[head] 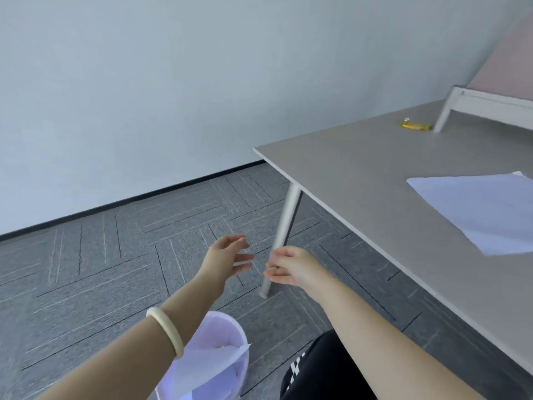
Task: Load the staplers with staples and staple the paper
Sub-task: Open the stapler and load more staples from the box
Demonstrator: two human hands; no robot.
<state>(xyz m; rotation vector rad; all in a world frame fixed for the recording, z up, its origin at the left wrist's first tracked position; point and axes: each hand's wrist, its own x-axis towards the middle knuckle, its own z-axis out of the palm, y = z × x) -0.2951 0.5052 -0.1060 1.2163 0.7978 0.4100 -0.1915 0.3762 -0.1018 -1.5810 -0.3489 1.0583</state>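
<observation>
Table (360, 174) holds the paper (478, 209), rightward of both hands; right hand (291, 265) nearer than left hand (223, 259); fingers spread, apparently empty.

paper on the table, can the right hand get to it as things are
Probably yes: the right hand is over the floor beside the table, and nothing lies on it between its edge and the paper.
</observation>
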